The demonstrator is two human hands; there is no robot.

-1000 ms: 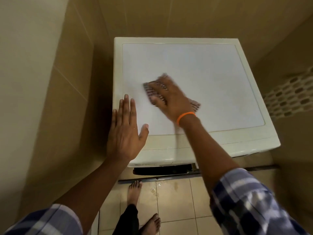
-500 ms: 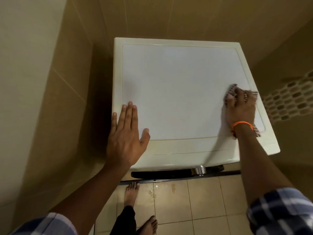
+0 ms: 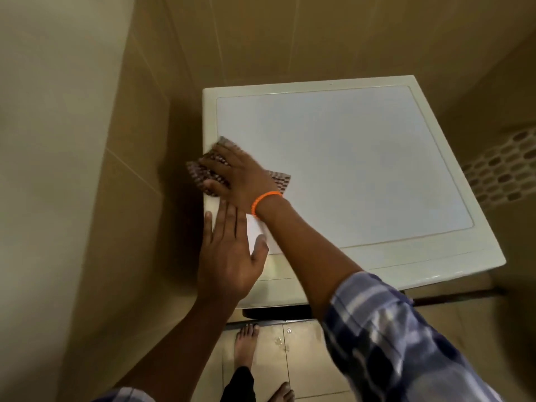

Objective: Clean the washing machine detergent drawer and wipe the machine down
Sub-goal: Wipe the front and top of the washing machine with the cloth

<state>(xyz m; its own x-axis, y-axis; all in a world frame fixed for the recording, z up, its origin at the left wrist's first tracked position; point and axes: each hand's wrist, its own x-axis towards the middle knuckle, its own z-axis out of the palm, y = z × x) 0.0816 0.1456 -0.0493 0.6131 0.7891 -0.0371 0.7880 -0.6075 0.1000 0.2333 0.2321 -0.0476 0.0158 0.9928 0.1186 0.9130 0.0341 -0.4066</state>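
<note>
my right hand (image 3: 246,177) presses flat on a patterned cloth (image 3: 207,172) at the left edge of the washing machine (image 3: 362,169) top, fingers spread over the fabric rather than curled around it; part of the cloth hangs past the edge, and a corner shows by my orange wristband (image 3: 265,200). my left hand (image 3: 229,256) lies open, palm down, on the front left corner of the lid, holding nothing, just below my right wrist. my checked sleeve (image 3: 385,329) crosses the front. my bare feet (image 3: 246,340) stand on the tiled floor (image 3: 301,358) below.
</note>
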